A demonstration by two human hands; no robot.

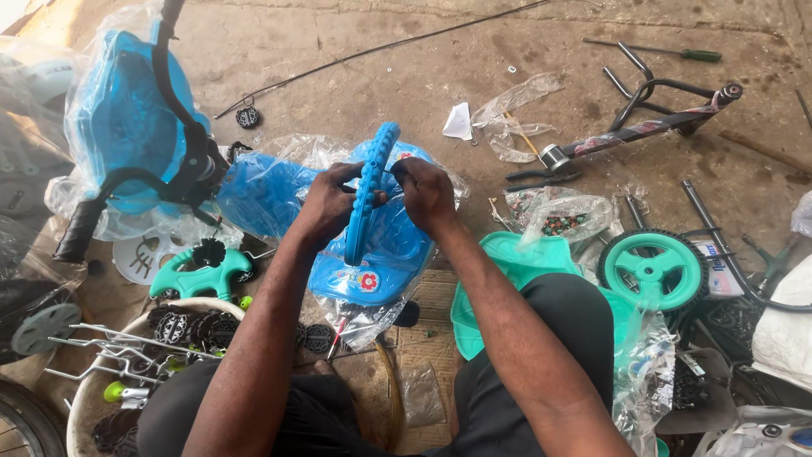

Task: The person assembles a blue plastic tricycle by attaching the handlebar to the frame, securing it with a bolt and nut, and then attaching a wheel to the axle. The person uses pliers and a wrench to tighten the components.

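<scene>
The person is holding a blue plastic backrest [365, 196] upright and edge-on above a blue plastic seat [372, 254] that is lying half inside a clear plastic bag [292, 156] on the concrete floor [381, 76]. The left hand [326, 203] is wrapping around the left side of the backrest at mid-height, fingers curled closed on it, while the right hand [427, 193] is pinching at its right edge near the top, fingertips pressed together on something too small to make out. The backrest is looking light and stiff, a thin moulded shell with a bumpy, ribbed rim that is giving the fingers good purchase; its smooth faces are likely slippery, so the rim is the sensible place to grip, and hard twisting could crack it. Around the work, things are lying scattered: a teal wheel [653, 269] with a black rubber tyre, a teal moulded plastic piece [199, 272], a white tub [182, 309] holding metal rods and small black discs, a black metal frame [668, 114], and a green-handled screwdriver [668, 52].
</scene>
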